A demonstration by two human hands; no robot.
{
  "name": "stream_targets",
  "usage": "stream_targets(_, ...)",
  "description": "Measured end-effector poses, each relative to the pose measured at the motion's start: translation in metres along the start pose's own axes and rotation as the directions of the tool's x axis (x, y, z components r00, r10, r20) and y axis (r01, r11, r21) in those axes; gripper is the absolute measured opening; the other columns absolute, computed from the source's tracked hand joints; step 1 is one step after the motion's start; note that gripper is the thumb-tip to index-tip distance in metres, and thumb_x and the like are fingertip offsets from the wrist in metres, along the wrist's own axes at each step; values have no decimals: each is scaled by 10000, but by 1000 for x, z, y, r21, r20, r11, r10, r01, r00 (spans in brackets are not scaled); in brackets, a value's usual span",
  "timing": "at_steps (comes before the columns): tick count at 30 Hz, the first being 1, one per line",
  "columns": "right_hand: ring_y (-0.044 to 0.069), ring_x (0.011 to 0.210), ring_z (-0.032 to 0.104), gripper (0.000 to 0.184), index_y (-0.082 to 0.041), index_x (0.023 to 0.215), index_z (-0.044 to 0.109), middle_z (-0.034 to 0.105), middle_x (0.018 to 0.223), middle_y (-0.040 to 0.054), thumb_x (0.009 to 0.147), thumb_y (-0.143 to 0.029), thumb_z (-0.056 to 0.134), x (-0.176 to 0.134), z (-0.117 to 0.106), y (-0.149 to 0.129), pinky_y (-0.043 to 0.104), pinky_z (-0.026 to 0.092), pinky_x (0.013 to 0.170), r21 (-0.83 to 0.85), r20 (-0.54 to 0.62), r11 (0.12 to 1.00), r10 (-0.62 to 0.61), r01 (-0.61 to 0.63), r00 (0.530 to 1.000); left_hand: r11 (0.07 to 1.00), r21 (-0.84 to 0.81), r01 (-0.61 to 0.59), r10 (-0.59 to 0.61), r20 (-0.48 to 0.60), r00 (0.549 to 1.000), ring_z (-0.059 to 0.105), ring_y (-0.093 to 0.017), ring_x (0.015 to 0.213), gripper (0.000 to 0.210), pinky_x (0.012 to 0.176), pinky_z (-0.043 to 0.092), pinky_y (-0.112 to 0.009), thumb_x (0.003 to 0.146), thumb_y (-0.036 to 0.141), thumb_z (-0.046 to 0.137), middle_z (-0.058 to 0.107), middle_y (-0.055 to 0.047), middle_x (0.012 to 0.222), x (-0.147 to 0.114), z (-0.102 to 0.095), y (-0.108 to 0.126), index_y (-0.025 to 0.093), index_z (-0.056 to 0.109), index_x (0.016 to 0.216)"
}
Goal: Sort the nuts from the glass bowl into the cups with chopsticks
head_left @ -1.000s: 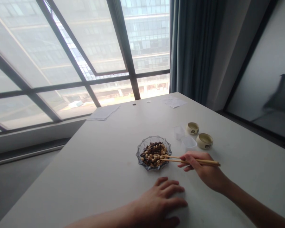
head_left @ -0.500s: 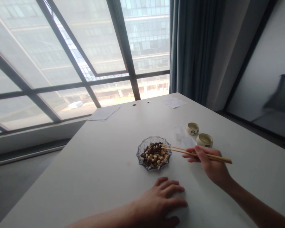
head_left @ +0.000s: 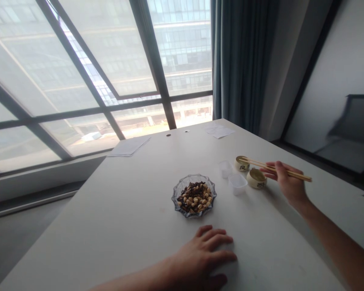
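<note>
My right hand (head_left: 286, 180) is closed around a pair of wooden chopsticks (head_left: 268, 166). Their tips are at the opening of the farther small ceramic cup (head_left: 242, 165), which bears a dark character; whether they pinch anything is too small to tell. A second cup (head_left: 257, 180) stands just below the chopsticks. My left hand (head_left: 208, 252) rests on the table with its fingers spread, holding nothing. In front of it sits a scalloped glass bowl (head_left: 175, 201) filled with mixed nuts and dark seeds (head_left: 197, 197).
Two clear plastic containers (head_left: 238, 184) stand between the bowl and the cups. Sheets of paper (head_left: 129, 146) lie on the far left of the white table (head_left: 124, 210), and another paper (head_left: 219, 131) at the far right. Windows and a blue curtain (head_left: 239, 64) are behind.
My right hand has moved the chopsticks right and away from me, from the nuts in the bowl to the farther cup. My left hand has stayed on the table. The view has shifted slightly.
</note>
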State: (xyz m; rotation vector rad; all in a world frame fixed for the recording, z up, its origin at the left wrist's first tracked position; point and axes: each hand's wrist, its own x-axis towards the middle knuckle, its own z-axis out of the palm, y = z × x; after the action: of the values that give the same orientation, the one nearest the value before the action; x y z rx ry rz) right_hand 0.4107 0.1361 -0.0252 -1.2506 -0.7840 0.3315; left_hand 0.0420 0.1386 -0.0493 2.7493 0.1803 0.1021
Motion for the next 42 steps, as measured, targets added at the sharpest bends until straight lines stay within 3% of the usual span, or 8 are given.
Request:
stream_targets(7,265,792,823,475,-143,952,761,793,880,120,936,-612,696,7,-9,-13,362,689,736,33,-123,993,-108,113,987,1000,-14,-4,4,0,1000,452,-317,1493,505,1279,259,-521,984,439,661,512,-61,1594,0,0,0,324,538,1461)
stream_targets(10,222,727,800,392,-172,873,755,779,852,109,938,-556,713,27,-40,-16,328,669,750,41,-245,994,-93,106,965,1000,-16,5,-5,-5,1000,457,-319,1490,490,1274,274,-521,983,435,668,516,-59,1591,1,-1,0,326,548,1446)
stream_targets(14,210,645,783,309,-208,747,770,772,800,133,932,-454,746,36,-94,-22,294,660,736,-9,-213,995,99,-104,972,1000,-13,1,-1,-8,1000,471,-328,1480,489,1269,291,-525,973,431,686,529,-66,1580,2,0,-1,325,560,1433)
stream_targets(17,266,645,798,317,-197,799,807,791,790,153,848,-510,804,22,-114,-26,350,694,707,-120,-120,980,145,-159,982,1000,-6,-1,1,-14,1000,479,-317,1476,473,1268,303,-515,976,435,689,535,-52,1576,2,1,-2,333,565,1421)
stream_targets(21,318,660,809,451,-146,829,827,800,762,166,690,-570,897,3,-115,-21,409,722,689,-177,-28,964,198,-199,980,1000,-8,6,-6,-1,1000,471,-315,1484,480,1271,299,-524,972,418,701,524,-42,1589,2,-1,-1,337,561,1425)
stream_targets(25,304,635,807,447,-137,801,830,805,762,165,655,-549,922,0,-114,-11,363,721,660,-170,-40,957,233,-236,972,1000,-19,9,-9,6,1000,456,-312,1496,458,1274,289,-533,1000,447,663,519,-37,1594,2,-3,0,339,555,1431)
stream_targets(36,301,679,819,336,-155,817,831,814,799,165,793,-489,857,2,-119,6,357,720,698,-122,-55,966,222,-227,973,1000,-24,5,-5,4,1000,465,-315,1485,443,1267,292,-530,1018,465,635,525,-47,1586,3,-3,0,330,555,1432)
stream_targets(42,245,670,818,336,-182,814,824,814,795,110,806,-516,864,8,-120,0,266,706,709,-41,-103,992,113,-118,988,999,-30,17,-17,3,1000,456,-313,1491,440,1270,284,-537,1018,475,634,512,-36,1598,2,-1,0,337,552,1427)
